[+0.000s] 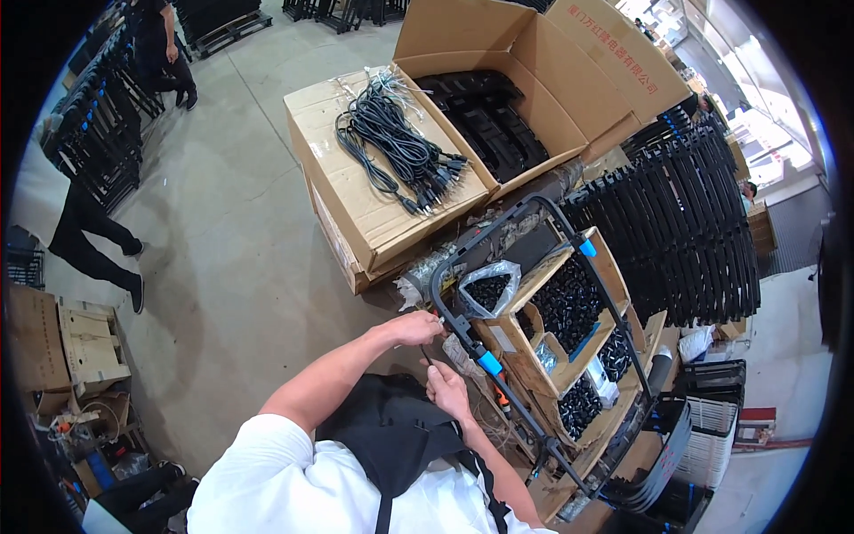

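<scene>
A black tubular metal frame [544, 206] with blue sleeves [490, 363] arches over boxes of small black parts. My left hand [418, 327] is closed on the frame's left tube, near its bend. My right hand [447, 388] sits just below it, fingers pinched on a thin black piece beside the same tube; what that piece is I cannot make out. A clear plastic bag of black parts [488, 290] lies just beyond my hands.
Open cardboard boxes [569, 307] hold small black parts. A bundle of black cables [396, 147] lies on a closed carton [356, 209]. A big open box [525, 80] holds black parts. Stacked black frames [685, 222] stand right. People stand at the left [89, 231].
</scene>
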Tool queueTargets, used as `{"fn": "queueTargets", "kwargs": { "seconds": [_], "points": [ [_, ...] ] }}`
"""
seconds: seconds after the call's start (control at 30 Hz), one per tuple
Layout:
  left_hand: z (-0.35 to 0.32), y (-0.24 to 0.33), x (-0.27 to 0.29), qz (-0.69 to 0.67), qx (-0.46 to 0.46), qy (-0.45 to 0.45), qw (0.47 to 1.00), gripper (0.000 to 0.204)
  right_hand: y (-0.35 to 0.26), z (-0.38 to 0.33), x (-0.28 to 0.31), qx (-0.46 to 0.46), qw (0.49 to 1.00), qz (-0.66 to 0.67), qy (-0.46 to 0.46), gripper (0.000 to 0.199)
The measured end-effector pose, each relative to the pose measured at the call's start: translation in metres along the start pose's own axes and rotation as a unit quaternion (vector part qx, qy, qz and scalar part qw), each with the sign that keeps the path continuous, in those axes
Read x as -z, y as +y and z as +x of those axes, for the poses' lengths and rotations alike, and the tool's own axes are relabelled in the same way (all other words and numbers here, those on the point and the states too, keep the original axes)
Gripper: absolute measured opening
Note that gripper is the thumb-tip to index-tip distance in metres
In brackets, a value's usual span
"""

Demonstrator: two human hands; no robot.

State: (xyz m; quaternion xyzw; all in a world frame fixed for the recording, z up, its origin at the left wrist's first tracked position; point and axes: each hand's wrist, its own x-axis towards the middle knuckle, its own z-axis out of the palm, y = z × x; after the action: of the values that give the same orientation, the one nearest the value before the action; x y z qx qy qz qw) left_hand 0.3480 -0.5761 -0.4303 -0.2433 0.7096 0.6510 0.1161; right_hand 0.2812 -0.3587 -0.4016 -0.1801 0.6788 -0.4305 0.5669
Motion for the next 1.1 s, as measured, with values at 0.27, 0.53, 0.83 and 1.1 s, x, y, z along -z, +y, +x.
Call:
{"fn": "queueTargets", "kwargs": {
  "seconds": [0.27,0.53,0.83,1.1],
  "points": [
    [-0.009,0.009,-0.005,-0.099,0.008,0.089,0.991,0.037,-0.006,0.006,-0.005,0.006,1.000,0.017,0.016,0.038],
    [-0.019,0.028,-0.009,-0.156,0.053,0.127,0.978,0.034,-0.003,0.010,-0.015,-0.028,0.995,0.087,0.028,0.035],
    [-0.014,0.016,-0.011,-0.115,0.034,0.144,0.982,0.030,0.001,0.013,-0.031,-0.018,0.992,0.117,0.050,0.033],
    [-0.017,0.021,-0.029,-0.216,0.047,0.163,0.961,0.031,0.004,0.012,-0.041,-0.020,0.988,0.127,0.087,0.027]
  ]
}}
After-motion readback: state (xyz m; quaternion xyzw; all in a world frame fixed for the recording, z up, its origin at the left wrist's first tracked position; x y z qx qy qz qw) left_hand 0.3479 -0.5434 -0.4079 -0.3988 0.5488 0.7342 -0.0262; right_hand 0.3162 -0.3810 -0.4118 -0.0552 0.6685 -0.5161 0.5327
